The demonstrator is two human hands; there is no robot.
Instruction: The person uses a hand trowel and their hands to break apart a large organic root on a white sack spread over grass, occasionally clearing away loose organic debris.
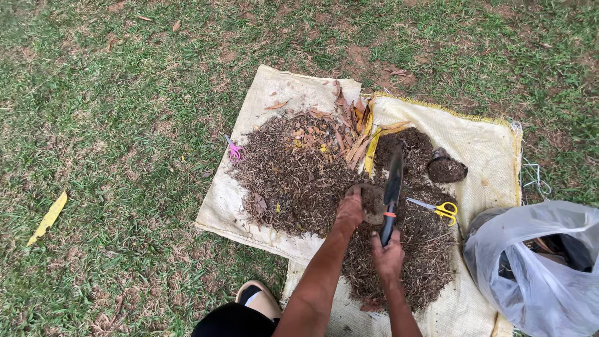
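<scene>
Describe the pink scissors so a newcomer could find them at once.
Start at the pale sack spread on the grass. On its left part, just beside the left edge of the brown mulch heap, lie the pink scissors. They are small and pink-handled, far from the hands, while the yellow scissors lie right of the knife.

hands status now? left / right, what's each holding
Left hand: closed on a brown round piece over the pile of dry chopped leaves.
Right hand: closed around the handle of a long dark blade.
</scene>
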